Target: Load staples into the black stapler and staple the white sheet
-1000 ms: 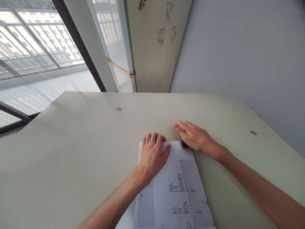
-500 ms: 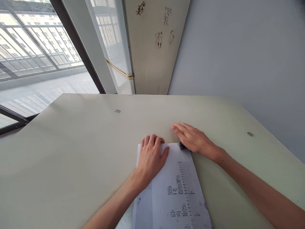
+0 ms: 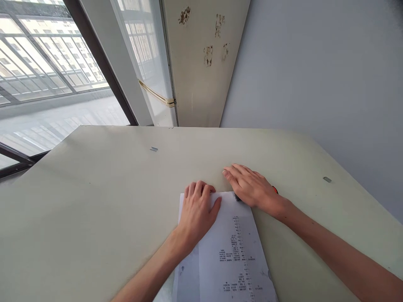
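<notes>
Sheets of printed paper lie on the table, running off the bottom of the view. My left hand rests palm down on their far left part, its fingers lightly bent at the top edge and the thumb spread apart. Over the far right corner lies my right hand, flat with the fingers stretched out. Beneath that palm is what looks like a stapler, mostly hidden. Only its black end on the paper's corner and a red-orange bit behind the wrist show.
The pale table has two small grey strips, like staple strips: one strip at the far left, another strip at the right. Beyond stand a worn cabinet, a grey wall and a window.
My right hand has shifted slightly over the stapler, covering more of its black end; a red-orange part now shows behind the wrist. My left hand stays on the paper.
</notes>
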The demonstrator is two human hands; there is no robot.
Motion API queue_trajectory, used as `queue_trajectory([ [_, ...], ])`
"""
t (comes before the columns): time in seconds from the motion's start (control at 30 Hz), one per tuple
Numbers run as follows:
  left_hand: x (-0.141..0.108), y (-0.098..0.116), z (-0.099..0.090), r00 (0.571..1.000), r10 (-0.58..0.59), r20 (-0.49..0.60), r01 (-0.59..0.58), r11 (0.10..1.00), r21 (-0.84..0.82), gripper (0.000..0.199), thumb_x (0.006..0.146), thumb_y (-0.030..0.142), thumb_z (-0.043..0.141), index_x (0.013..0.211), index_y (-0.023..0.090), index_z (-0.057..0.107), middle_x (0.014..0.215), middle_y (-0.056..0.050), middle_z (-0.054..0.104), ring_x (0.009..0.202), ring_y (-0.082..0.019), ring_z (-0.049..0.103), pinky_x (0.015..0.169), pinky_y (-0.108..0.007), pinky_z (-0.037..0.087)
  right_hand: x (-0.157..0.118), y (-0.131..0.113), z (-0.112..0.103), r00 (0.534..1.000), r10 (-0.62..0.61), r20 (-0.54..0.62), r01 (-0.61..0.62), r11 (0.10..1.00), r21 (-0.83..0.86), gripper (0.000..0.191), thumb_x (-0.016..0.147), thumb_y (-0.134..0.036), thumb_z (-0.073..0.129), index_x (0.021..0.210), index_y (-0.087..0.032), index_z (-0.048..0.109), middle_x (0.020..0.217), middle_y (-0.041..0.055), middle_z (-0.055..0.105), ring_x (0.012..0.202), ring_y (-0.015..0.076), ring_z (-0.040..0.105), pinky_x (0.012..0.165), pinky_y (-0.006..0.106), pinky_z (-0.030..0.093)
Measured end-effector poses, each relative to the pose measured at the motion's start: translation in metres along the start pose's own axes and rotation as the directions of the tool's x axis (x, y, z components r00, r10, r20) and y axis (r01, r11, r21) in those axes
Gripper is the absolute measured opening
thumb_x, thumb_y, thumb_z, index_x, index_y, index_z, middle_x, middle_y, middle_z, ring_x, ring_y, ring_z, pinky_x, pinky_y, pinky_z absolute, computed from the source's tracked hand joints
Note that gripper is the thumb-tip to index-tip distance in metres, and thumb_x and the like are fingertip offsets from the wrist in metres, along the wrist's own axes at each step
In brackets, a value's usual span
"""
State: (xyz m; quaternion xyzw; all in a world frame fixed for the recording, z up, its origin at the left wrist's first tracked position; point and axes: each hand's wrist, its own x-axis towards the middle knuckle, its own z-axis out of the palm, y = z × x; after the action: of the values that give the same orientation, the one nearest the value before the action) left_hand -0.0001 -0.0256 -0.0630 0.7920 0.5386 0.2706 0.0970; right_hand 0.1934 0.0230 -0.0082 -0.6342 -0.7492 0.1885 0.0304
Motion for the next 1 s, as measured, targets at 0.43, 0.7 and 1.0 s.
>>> queue_trajectory([
  [0.43, -0.006, 0.001, -0.008, 0.997, 0.057, 0.053, -0.056, 0.998, -0.013, 0.012, 0.101, 0.024, 0.060, 0.112, 0.024, 0.055, 0.112, -0.007, 0.062, 0.103, -0.027, 0.056, 0.093, -0.047, 0.051, -0.001, -0.002, 0.011, 0.993, -0.059, -0.104, 0.038, 0.980, -0.195, 0.057, 0.113, -0.047, 0.023, 0.151, -0.027, 0.060, 0.161, 0.0105, 0.055, 0.149, 0.0311, 0.049, 0.117, 0.054, 0.044],
  [0.7, 0.000, -0.013, -0.018, 0.998, 0.043, 0.043, -0.045, 0.997, 0.063, 0.009, 0.107, 0.023, 0.047, 0.107, 0.023, 0.056, 0.107, -0.008, 0.062, 0.099, -0.026, 0.057, 0.091, -0.044, 0.051, -0.001, -0.007, 0.018, 0.984, -0.108, -0.139, 0.060, 0.948, -0.314, 0.057, 0.113, -0.043, 0.024, 0.154, -0.023, 0.058, 0.160, 0.0163, 0.055, 0.143, 0.0351, 0.054, 0.114, 0.056, 0.046],
  [1.0, 0.007, -0.043, -0.024, 0.999, 0.009, -0.043, 0.002, 0.970, 0.241, 0.029, 0.109, 0.026, 0.039, 0.087, 0.023, 0.058, 0.096, -0.009, 0.061, 0.090, -0.027, 0.054, 0.088, -0.046, 0.048, -0.004, 0.002, 0.004, 0.985, -0.064, -0.163, 0.076, 0.995, 0.066, 0.053, 0.113, -0.046, 0.022, 0.137, -0.031, 0.067, 0.147, 0.0024, 0.069, 0.136, 0.0266, 0.062, 0.110, 0.046, 0.051],
])
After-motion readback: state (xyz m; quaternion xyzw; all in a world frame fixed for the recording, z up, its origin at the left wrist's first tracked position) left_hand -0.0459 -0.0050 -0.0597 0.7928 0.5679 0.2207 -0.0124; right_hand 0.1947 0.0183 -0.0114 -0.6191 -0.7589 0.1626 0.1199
